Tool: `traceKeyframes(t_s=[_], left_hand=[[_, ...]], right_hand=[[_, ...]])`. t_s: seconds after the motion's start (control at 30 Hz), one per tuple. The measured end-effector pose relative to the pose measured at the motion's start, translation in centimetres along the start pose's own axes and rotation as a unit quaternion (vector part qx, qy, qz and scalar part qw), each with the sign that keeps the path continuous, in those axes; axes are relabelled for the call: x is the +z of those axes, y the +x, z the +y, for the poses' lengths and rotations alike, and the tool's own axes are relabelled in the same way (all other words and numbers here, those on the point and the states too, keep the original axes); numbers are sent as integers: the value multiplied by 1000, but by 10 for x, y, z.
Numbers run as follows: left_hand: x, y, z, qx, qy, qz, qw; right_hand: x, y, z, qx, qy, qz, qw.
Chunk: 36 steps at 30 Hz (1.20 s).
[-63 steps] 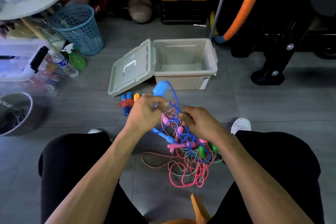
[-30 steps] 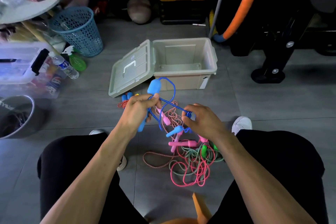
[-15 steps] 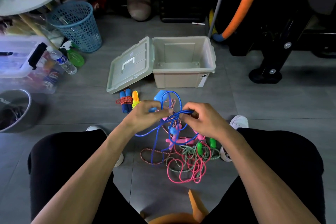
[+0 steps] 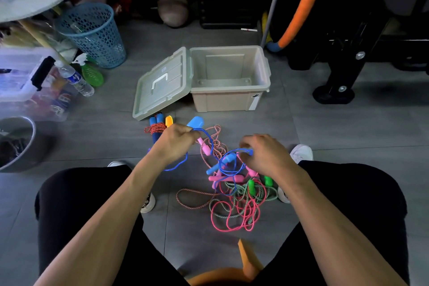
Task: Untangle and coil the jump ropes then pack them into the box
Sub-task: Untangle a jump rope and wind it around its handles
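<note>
Blue cord runs between both hands: the left hand [image 4: 175, 144] is curled round one light-blue handle [image 4: 195, 122] of the blue jump rope [image 4: 210, 140], and the right hand [image 4: 263, 154] pinches a loop of the same cord just above the tangle. The hands are apart, both held over the floor. Below the right hand lies the pile of ropes [image 4: 234, 202] (pink, green and red-white cords knotted together, with pink and green handles poking out). Beside the left hand, a coiled rope with dark-blue handles [image 4: 156, 127] rests on the grey tiles. Beyond it stands the beige box [image 4: 229, 100], its lid [image 4: 162, 83] leaning open against the left wall.
</note>
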State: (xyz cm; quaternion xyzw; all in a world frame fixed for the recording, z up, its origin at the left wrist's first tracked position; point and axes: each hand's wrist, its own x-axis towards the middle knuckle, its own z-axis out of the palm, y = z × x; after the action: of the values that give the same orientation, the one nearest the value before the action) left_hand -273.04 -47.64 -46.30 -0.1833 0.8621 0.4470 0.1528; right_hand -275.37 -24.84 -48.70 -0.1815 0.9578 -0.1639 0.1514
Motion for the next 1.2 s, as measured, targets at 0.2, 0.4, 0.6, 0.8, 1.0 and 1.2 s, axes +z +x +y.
traceKeyframes(t_s=[0.2, 0.4, 0.6, 0.8, 1.0, 1.2], left_hand=[[-4, -22, 9, 153, 35, 2, 988], [-10, -19, 3, 116, 11, 23, 993], [-15, 2, -15, -40, 82, 89, 992], [-17, 5, -26, -10, 202, 7, 979], [-2, -8, -12, 147, 198, 58, 967], [16, -6, -9, 201, 149, 35, 967]], right_hand=[[11, 7, -29, -39, 301, -36, 952], [15, 11, -36, -26, 314, -61, 947], [-4, 10, -19, -23, 301, -36, 953], [-6, 8, -9, -50, 221, 29, 974], [-4, 10, -24, -100, 184, -5, 978], [-3, 10, -27, -81, 155, -9, 984]])
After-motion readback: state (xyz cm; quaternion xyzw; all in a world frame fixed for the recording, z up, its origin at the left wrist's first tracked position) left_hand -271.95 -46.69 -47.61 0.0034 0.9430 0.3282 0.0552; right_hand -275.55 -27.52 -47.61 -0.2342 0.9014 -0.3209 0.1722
